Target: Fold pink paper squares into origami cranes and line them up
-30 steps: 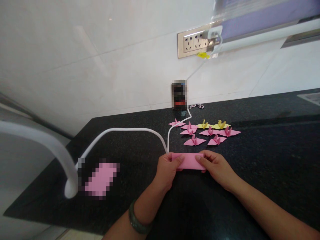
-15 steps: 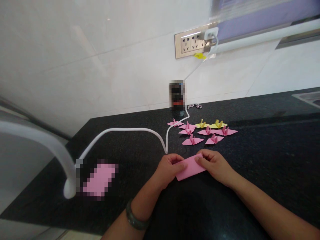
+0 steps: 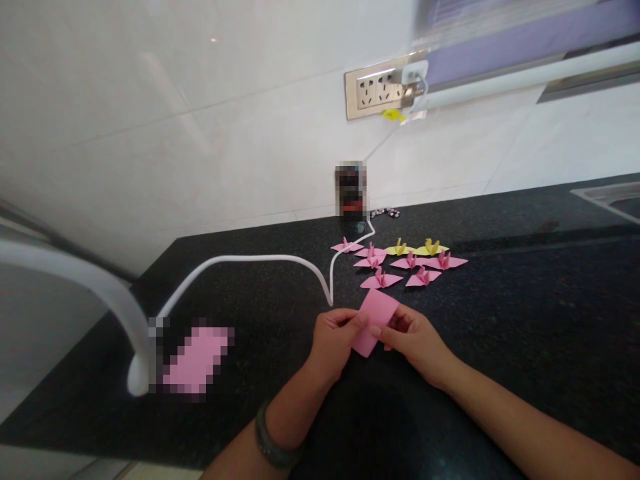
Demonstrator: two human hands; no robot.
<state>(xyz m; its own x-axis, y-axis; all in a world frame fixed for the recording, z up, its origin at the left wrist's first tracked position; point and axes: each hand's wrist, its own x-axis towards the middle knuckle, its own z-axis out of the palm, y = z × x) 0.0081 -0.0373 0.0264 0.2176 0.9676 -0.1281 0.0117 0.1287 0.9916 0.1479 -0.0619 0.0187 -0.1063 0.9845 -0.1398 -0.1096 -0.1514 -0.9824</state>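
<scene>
A folded pink sheet of paper (image 3: 381,310) is held between both hands over the dark countertop. My left hand (image 3: 334,339) pinches its left edge, thumb on the upper face. From the right, my right hand (image 3: 414,339) grips the same paper with thumb on top and fingers curled underneath. The paper stands at a slant, its long side running from upper right to lower left. Just beyond it sit several folded paper cranes, among them a pink crane (image 3: 381,279) and a yellow crane (image 3: 432,248).
A white cable (image 3: 260,258) runs across the dark countertop (image 3: 270,427). At left lies a blurred pink patch (image 3: 200,360) beside a thick white curved stand (image 3: 139,377). A blurred dark object (image 3: 351,190) leans on the wall under a socket panel (image 3: 373,90).
Both hands have turned the pink paper from nearly lengthwise to a steeper slant. The right hand has shifted lower and closer to the left hand. The view has shifted slightly.
</scene>
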